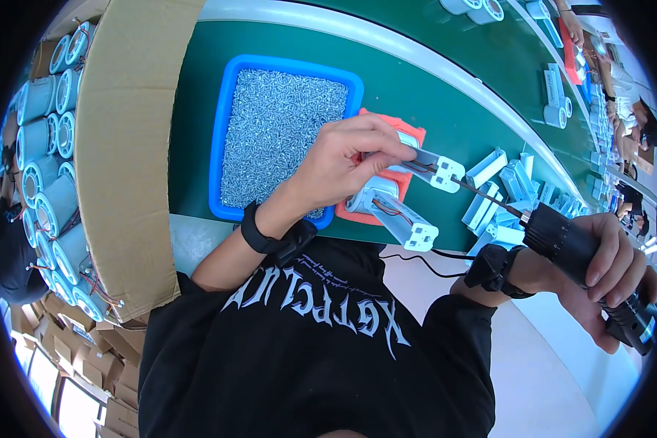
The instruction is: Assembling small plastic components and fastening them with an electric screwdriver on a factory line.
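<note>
My right hand [613,270] is wrapped around a black electric screwdriver [562,237]. Its long thin bit reaches left to the end plate of a pale housing with a channel-shaped arm [445,174]; the bit tip meets or nearly meets the plate. Over that housing, my left hand [354,157] pinches with thumb and fingers at the channel, where dark wires run. A second housing of the same kind [409,228] lies just nearer to me, with red and dark wires inside its channel. Both rest in an orange-red holder [416,136], partly hidden by my left hand.
Left of the holder stands a blue tray [230,87] full of small metal screws. Several pale channel parts [515,179] lie at right on the green table [299,36]. A cardboard box wall [128,146] and stacked cylindrical housings [47,175] border the left. Other people work at far right.
</note>
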`<state>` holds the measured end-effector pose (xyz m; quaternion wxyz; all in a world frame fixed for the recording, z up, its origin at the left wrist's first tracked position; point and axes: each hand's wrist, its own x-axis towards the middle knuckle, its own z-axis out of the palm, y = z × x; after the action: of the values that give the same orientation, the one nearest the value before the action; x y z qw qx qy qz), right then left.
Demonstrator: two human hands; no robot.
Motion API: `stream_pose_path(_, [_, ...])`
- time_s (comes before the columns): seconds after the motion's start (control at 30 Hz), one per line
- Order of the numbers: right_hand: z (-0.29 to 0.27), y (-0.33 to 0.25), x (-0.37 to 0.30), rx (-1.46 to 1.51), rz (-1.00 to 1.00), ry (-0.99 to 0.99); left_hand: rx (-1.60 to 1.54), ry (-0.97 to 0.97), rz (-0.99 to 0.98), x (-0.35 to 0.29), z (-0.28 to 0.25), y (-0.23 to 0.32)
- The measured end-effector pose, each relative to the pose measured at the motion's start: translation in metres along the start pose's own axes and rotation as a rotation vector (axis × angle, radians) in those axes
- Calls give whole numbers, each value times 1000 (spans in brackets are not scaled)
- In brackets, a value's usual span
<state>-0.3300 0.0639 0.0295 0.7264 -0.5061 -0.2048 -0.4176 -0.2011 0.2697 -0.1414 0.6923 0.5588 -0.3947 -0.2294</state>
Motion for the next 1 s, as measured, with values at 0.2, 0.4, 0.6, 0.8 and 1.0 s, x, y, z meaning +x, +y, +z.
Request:
stream_pose_path(0.2, [6, 4, 1, -1, -32, -23, -4, -3, 8, 0, 0, 0])
stream_pose_path(0.4, [7, 4, 2, -26, -21, -82, 188, -85, 87, 2, 0, 5])
stream_pose_path(0.6, [11, 6, 0, -79, 15, -161, -80, -28, -59, -1, 2, 7])
stream_pose_path(0.8, [19, 12, 0, -128, 43, -228, 345, 141, 238, 1, -13, 22])
stream_pose_path(1.0, [31, 32, -1, -160, 99, -421, 894, -309, -278, -24, -46, 24])
